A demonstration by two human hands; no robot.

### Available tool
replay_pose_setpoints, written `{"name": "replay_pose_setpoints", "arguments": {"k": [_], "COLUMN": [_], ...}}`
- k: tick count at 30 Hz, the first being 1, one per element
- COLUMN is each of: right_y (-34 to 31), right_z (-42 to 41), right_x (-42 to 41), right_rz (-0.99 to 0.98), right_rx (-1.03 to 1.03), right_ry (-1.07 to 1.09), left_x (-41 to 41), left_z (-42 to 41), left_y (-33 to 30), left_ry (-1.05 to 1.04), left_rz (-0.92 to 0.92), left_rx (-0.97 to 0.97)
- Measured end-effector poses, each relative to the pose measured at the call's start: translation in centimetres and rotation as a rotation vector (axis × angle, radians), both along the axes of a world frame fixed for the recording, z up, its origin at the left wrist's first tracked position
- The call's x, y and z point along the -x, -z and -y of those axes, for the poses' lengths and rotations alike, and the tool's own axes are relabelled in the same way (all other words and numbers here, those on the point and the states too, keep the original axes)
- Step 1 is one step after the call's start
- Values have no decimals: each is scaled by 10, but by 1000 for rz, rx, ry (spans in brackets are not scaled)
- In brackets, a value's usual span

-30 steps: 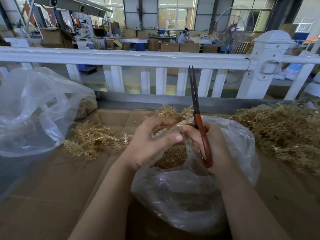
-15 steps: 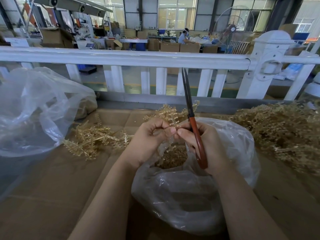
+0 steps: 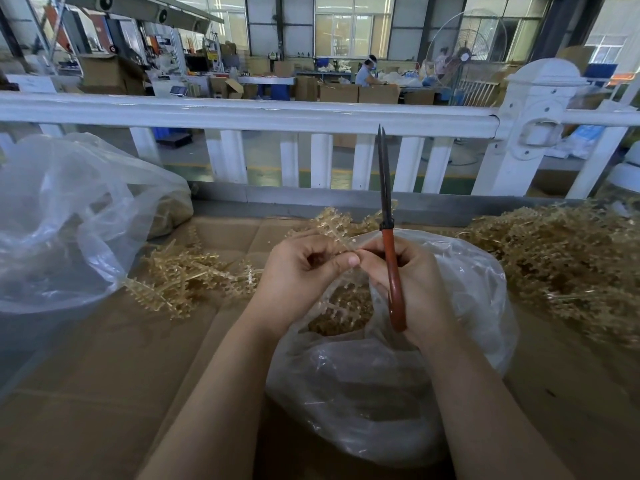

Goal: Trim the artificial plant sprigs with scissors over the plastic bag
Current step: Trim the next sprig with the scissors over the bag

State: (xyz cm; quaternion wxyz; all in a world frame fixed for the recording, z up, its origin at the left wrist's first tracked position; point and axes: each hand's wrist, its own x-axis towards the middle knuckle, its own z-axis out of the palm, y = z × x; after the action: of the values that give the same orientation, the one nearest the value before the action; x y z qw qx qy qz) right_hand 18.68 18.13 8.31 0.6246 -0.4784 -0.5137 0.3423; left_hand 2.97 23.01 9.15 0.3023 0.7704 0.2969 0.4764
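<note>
My left hand (image 3: 298, 275) pinches a pale gold plastic sprig (image 3: 332, 225) above the open clear plastic bag (image 3: 460, 296). My right hand (image 3: 420, 289) grips red-handled scissors (image 3: 393, 271), whose closed dark blades point straight up, and its thumb and forefinger also touch the sprig's stem next to my left thumb. Cut golden bits (image 3: 343, 311) lie inside the bag under both hands.
A pile of sprigs (image 3: 183, 275) lies left of my hands and a bigger heap (image 3: 561, 265) on the right. A large clear bag (image 3: 65, 220) sits at far left. Cardboard (image 3: 104, 375) covers the table. A white railing (image 3: 263, 114) runs behind.
My hands have drawn together over the bag and my fingertips now meet on the sprig. The scissors swung from leaning left to standing nearly upright.
</note>
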Motion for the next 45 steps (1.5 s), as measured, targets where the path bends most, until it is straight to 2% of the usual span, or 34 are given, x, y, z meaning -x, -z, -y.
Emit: {"name": "replay_pose_setpoints", "arguments": {"k": [3, 5, 8, 13, 17, 21, 26, 31, 38, 40, 45], "right_y": [0, 0, 1, 10, 17, 20, 20, 19, 16, 17, 20], "right_z": [0, 0, -1, -6, -6, -10, -12, -14, -9, -8, -7], "right_x": [-3, -5, -8, -14, -12, -10, -13, -14, -14, -15, -14], "right_rz": [13, 94, 231, 455, 611, 531, 387, 438, 525, 573, 669], "right_rx": [10, 22, 49, 137, 132, 125, 109, 93, 82, 85, 68], "right_ry": [-10, 30, 96, 69, 85, 101, 104, 177, 217, 216, 230], "left_x": [2, 5, 8, 10, 12, 11, 10, 11, 10, 10, 11], "left_z": [1, -1, -4, -4, -6, -6, -10, -11, -10, -10, -5], "left_y": [-3, -4, -1, 0, 4, 5, 8, 8, 7, 7, 0], "left_ry": [63, 82, 49, 46, 38, 137, 159, 212, 125, 127, 294], "left_rz": [136, 213, 236, 287, 249, 181, 211, 233, 308, 285, 166], "left_rx": [99, 186, 271, 362, 386, 364, 346, 426, 445, 445, 486]}}
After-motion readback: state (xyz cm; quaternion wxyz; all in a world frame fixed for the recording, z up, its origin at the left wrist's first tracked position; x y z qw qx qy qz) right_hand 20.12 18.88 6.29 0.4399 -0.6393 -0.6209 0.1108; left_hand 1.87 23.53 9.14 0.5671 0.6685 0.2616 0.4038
